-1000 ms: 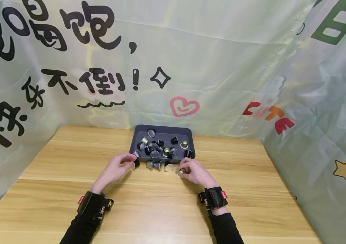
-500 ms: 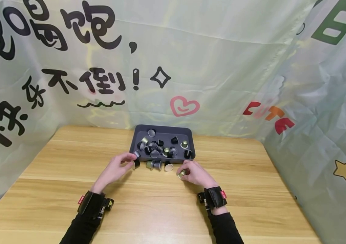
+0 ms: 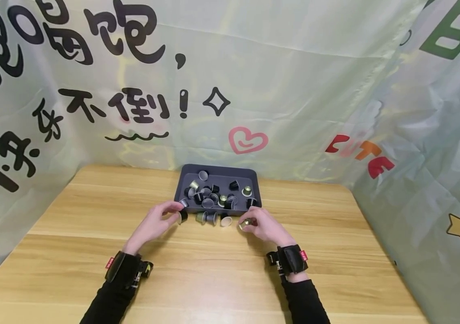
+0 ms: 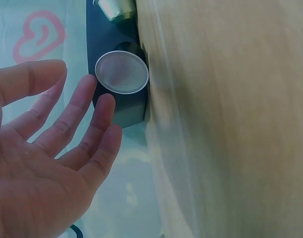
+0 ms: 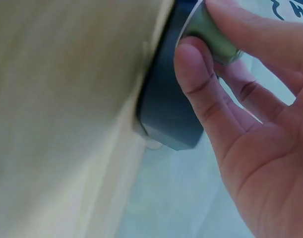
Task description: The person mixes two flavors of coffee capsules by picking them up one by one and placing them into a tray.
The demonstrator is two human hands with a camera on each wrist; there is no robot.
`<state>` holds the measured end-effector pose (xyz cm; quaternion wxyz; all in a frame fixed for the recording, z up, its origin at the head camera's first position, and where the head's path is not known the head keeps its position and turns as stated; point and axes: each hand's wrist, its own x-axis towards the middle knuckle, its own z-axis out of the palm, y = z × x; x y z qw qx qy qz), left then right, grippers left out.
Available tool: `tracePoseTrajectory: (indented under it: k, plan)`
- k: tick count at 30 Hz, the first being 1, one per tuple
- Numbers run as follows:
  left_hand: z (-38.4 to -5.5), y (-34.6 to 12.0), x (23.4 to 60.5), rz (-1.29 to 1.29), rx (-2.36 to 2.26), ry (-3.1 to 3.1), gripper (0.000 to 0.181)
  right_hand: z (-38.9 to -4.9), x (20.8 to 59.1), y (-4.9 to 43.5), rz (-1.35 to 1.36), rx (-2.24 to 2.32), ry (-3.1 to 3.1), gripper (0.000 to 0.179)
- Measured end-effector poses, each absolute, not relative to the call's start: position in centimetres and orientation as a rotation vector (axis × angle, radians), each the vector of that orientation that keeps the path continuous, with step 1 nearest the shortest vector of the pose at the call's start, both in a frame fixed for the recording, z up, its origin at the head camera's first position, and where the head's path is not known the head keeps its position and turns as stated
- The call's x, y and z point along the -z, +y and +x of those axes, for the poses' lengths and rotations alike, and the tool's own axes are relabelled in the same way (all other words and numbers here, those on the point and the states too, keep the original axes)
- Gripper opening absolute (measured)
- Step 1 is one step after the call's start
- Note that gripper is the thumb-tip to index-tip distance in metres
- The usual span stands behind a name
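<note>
In the head view, a row of coffee capsules lies on the table along the dark tray's front. My left hand [image 3: 154,226] is at the row's left end, beside a black capsule [image 3: 183,217]. The left wrist view shows that capsule's silver lid [image 4: 122,73] near my loosely spread fingertips [image 4: 106,104]; whether they touch it is unclear. My right hand [image 3: 269,226], at the right end, pinches a green capsule [image 5: 213,37] between thumb and fingers. Between my hands lie a green capsule [image 3: 201,218], a grey-purple one [image 3: 212,218] and one with a pale lid [image 3: 226,221].
The dark grey tray [image 3: 222,168] holds several black, grey and green capsules, scattered and some on their sides. Behind the wooden table [image 3: 209,279] hangs a printed cloth [image 3: 295,90], which also runs along the sides.
The green capsule has tilted and shifted in my right hand, which has moved slightly. My left hand stays beside the black capsule. The whole head view has shifted a little.
</note>
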<state>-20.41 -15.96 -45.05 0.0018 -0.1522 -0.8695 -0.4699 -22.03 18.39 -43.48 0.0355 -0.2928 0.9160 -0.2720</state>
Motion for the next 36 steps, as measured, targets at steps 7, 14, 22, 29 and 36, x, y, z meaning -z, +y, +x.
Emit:
tracePoseTrajectory:
  k: [7,14,22,29,36]
  plan:
    - [-20.4,-16.1,45.0,-0.488,1.478,-2.723,0.029,-22.8,41.3,18.4,-0.974,0.81,2.846,0.017]
    - [-20.3,-16.1,45.0,-0.481,1.48,-2.742,0.031,-23.8,39.3,18.1,-1.007,0.779,2.884,0.017]
    - [-20.2,-15.9,44.9,-0.487,1.472,-2.738,0.03,-25.9,39.3,17.2,-0.842,0.726,3.05,0.018]
    - [-20.1,-15.9,44.7,-0.481,1.458,-2.748,0.029,-27.3,41.2,16.3,-0.764,0.632,3.109,0.015]
    - [-20.1,-15.9,44.7,-0.473,1.479,-2.745,0.029,-27.7,42.4,16.0,-0.703,0.585,3.123,0.008]
